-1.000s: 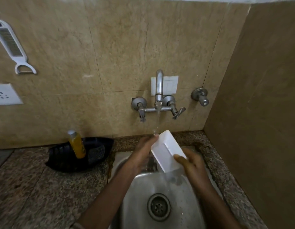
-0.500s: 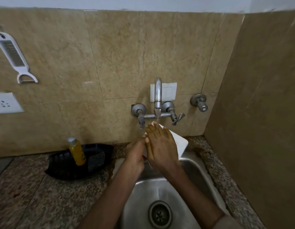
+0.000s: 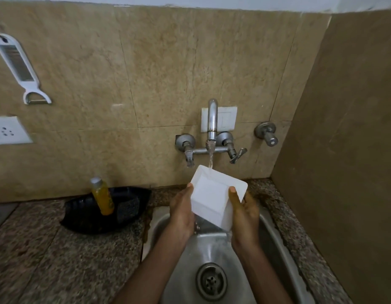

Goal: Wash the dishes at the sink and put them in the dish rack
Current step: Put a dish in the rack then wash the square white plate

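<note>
The white dish (image 3: pixel 214 194), tilted over the sink (image 3: pixel 275 233), sits under the tap (image 3: pixel 212 119) stream, gripped by left hand (image 3: pixel 182 210) and right hand (image 3: pixel 245 212).

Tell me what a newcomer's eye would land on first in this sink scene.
First, the white square dish at centre, held tilted over the steel sink by the left hand and the right hand, under water running from the wall tap. Next, the yellow bottle standing in a black tray on the counter to the left.
</note>
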